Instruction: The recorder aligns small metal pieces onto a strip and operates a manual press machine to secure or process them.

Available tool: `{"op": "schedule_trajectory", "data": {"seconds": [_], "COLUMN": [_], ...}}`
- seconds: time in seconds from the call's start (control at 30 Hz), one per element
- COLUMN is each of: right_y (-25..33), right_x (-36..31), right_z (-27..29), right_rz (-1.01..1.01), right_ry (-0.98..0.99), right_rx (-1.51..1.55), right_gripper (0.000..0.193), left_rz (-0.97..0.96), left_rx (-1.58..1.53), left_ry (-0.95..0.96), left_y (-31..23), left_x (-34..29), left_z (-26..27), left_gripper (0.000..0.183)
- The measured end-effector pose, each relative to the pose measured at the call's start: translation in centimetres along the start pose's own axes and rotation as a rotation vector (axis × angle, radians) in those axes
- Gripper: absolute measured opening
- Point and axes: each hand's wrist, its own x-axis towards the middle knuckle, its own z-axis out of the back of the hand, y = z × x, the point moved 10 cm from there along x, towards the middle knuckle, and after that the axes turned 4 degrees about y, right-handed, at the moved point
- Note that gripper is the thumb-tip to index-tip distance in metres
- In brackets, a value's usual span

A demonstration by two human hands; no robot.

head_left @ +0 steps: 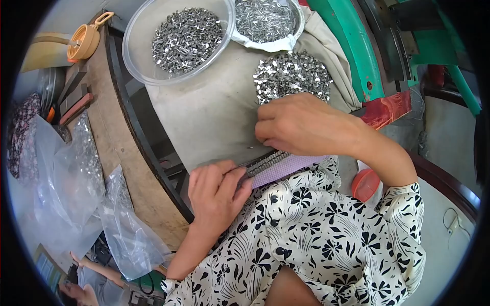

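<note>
A long dark bar with a row of small metal pieces (pixel 263 164) lies close to my body, with a lilac dotted strip (pixel 279 172) along its near side. My left hand (pixel 217 194) grips the left end of the bar, fingers bent over it. My right hand (pixel 301 125) is closed above the bar's right part, fingertips pressed together; what they hold is hidden. Just beyond that hand lies a loose heap of small shiny metal clips (pixel 293 76). One tiny metal pin (pixel 250 148) rests on the grey cloth (pixel 204 122) between my hands.
A clear tub of small metal pieces (pixel 186 41) stands at the far left, beside a lined bowl of thin pins (pixel 265 20). Green machine metal (pixel 352 46) borders the right. Plastic bags (pixel 66 173) lie by the wooden bench (pixel 122 132). Another person (pixel 97 280) is at lower left.
</note>
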Motion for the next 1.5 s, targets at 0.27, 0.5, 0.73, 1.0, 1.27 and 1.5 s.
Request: {"op": "schedule_trajectory", "data": {"seconds": [0.27, 0.5, 0.73, 1.0, 1.27, 1.5], "right_y": [-4.0, -5.4, -3.5, -2.9, 0.5, 1.7], "right_x": [-6.4, -10.8, -8.9, -8.3, -7.8, -6.4], "right_z": [3.1, 0.3, 1.0, 0.9, 1.2, 0.7], "right_rz": [-0.271, -0.531, -0.416, -0.384, -0.190, -0.139], "right_ry": [-0.307, -0.448, -0.381, -0.354, -0.382, -0.272], "right_rx": [0.501, 0.580, 0.326, 0.200, -0.087, -0.227], "right_gripper": [0.015, 0.007, 0.010, 0.013, 0.019, 0.021], "left_rz": [-0.013, 0.041, 0.060, 0.050, 0.039, 0.038], "left_rx": [0.000, -0.028, -0.051, -0.076, -0.084, -0.088], "left_ry": [0.055, 0.035, 0.037, 0.029, 0.030, 0.029], "left_y": [1.3, 2.1, 2.3, 2.4, 2.5, 2.3], "left_x": [1.6, 1.2, 1.2, 1.2, 1.1, 1.2], "left_z": [-0.3, -0.8, -1.0, -1.1, -1.0, -1.0], "left_gripper": [0.028, 0.030, 0.032, 0.032, 0.031, 0.031]}}
